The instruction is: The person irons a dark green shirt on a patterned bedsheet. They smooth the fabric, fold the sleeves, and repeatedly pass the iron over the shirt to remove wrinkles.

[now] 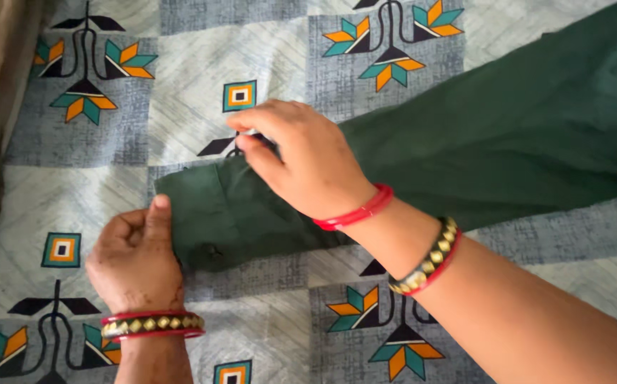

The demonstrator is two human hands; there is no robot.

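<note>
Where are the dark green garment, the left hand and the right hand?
dark green garment (536, 135): head view, on the broad cloth at right.
left hand (136, 259): head view, on its back.
right hand (308, 160): head view, on its back.

A home, likely a bedroom: a bed spread with a patterned grey bedsheet, on which a dark green garment lies.
</note>
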